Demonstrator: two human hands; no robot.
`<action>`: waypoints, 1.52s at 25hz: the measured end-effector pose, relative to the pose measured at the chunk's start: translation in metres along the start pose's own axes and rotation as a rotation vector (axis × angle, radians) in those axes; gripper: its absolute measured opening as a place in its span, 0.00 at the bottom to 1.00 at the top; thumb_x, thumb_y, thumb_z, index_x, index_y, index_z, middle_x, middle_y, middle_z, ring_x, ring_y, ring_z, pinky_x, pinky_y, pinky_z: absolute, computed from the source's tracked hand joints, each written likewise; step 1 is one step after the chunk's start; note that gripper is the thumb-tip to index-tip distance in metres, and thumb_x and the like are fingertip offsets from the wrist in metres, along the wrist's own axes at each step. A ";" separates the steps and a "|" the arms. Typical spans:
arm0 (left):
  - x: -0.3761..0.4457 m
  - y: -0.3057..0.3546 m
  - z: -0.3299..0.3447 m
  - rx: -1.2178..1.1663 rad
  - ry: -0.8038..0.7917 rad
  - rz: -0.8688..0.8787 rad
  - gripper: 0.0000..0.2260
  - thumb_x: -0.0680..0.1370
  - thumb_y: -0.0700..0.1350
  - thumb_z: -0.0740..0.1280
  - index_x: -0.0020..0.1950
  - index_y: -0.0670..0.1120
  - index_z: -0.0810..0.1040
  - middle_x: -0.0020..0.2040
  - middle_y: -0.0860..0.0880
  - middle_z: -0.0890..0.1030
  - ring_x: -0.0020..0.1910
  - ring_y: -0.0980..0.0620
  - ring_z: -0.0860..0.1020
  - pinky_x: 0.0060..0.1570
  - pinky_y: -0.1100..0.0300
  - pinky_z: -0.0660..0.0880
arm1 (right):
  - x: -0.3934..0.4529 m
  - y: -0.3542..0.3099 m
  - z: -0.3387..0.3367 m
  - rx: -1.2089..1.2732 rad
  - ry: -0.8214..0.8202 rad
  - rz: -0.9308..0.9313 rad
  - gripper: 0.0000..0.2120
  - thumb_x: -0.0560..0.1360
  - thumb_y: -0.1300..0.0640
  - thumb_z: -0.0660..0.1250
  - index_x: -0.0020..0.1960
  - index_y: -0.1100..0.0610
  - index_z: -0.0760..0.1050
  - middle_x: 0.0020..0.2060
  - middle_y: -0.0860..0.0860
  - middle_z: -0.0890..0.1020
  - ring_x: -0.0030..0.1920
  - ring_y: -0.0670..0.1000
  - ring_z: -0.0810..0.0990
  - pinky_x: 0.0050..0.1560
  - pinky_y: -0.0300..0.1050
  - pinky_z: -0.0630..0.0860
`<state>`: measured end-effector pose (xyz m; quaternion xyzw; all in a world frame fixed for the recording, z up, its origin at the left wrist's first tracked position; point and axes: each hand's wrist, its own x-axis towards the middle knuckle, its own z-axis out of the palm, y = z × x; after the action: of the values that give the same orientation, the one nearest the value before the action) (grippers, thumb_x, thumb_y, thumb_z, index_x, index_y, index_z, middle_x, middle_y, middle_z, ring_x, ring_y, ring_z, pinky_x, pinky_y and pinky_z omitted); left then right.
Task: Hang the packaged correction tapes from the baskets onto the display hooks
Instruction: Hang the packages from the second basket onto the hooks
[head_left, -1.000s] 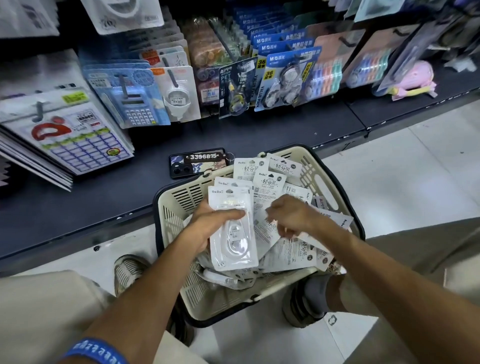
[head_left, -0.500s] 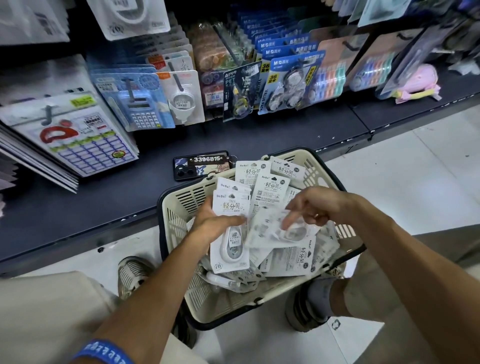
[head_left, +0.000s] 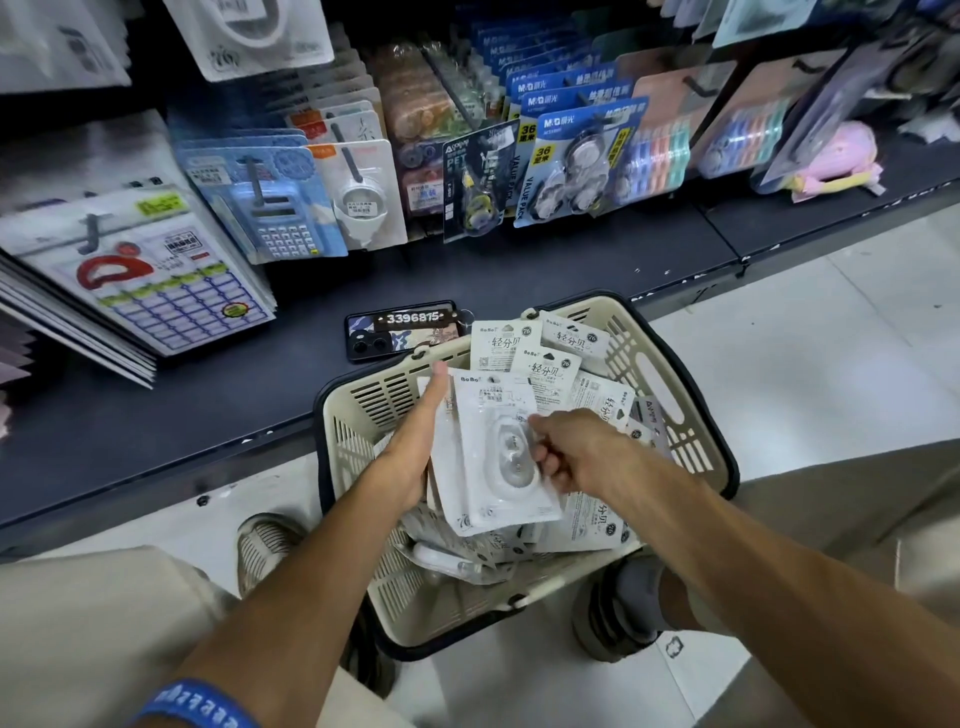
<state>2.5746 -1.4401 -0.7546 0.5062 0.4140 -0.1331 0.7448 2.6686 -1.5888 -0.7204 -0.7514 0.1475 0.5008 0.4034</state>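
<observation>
Two hands over basket (head_left: 670, 358): right grip (head_left: 569, 452) pinches top packet (head_left: 498, 452); left grip (head_left: 415, 447) cradles stack.

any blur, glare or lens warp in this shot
Head view: wide-angle warp bows the dark shelf edge and leans the hanging packs outward; motion blur softens the top corners; the clear blister on the white correction tape pack, held between the left hand and right hand, catches soft glare; the cream plastic basket stays fairly sharp.
</observation>
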 end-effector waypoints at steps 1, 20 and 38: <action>0.000 0.000 0.001 0.066 -0.042 -0.005 0.34 0.71 0.74 0.67 0.65 0.51 0.82 0.58 0.47 0.87 0.57 0.44 0.85 0.61 0.47 0.77 | 0.000 0.003 0.009 0.044 0.009 0.007 0.17 0.83 0.60 0.59 0.36 0.58 0.73 0.21 0.50 0.72 0.19 0.46 0.65 0.23 0.35 0.60; 0.003 -0.003 -0.038 0.104 0.206 0.035 0.24 0.66 0.43 0.83 0.59 0.45 0.80 0.50 0.44 0.88 0.43 0.45 0.87 0.41 0.55 0.82 | 0.018 -0.040 -0.028 -0.345 0.121 -0.408 0.06 0.70 0.55 0.73 0.42 0.58 0.83 0.36 0.50 0.82 0.38 0.46 0.77 0.43 0.42 0.71; -0.018 0.018 -0.027 0.027 -0.155 -0.080 0.51 0.49 0.62 0.87 0.69 0.46 0.79 0.66 0.40 0.82 0.68 0.38 0.78 0.71 0.34 0.70 | 0.013 0.000 0.025 0.247 -0.121 -0.195 0.40 0.65 0.26 0.71 0.66 0.53 0.78 0.55 0.53 0.86 0.56 0.59 0.85 0.63 0.60 0.78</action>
<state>2.5619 -1.4123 -0.7333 0.4873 0.3730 -0.2071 0.7619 2.6589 -1.5671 -0.7362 -0.6753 0.1097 0.4818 0.5476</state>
